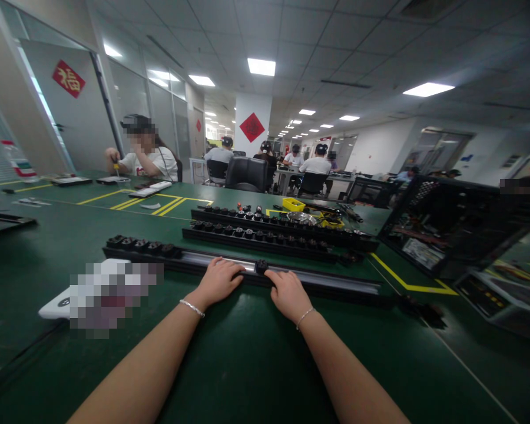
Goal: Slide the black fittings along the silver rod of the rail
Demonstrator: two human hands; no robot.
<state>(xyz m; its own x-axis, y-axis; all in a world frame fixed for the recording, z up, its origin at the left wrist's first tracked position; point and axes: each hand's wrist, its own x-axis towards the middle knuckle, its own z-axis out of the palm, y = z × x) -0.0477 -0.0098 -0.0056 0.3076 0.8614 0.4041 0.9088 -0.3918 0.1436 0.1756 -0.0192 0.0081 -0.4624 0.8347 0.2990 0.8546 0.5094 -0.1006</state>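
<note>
black rail [322, 281], lengthwise before me on the green table [247, 365], bearing a lone block [261, 267] near its middle and a block row [142, 245] at its left end. my left hand [218, 278] lies on the rail, fingers loosely bent; my right hand [289, 292] has fingertips against the lone block's right side. whether either grips, i cannot tell. behind: two filled rails [256, 245].

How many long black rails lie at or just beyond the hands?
3: the front rail at the left hand and right hand, the middle rail beyond it, the back rail behind that.
</note>
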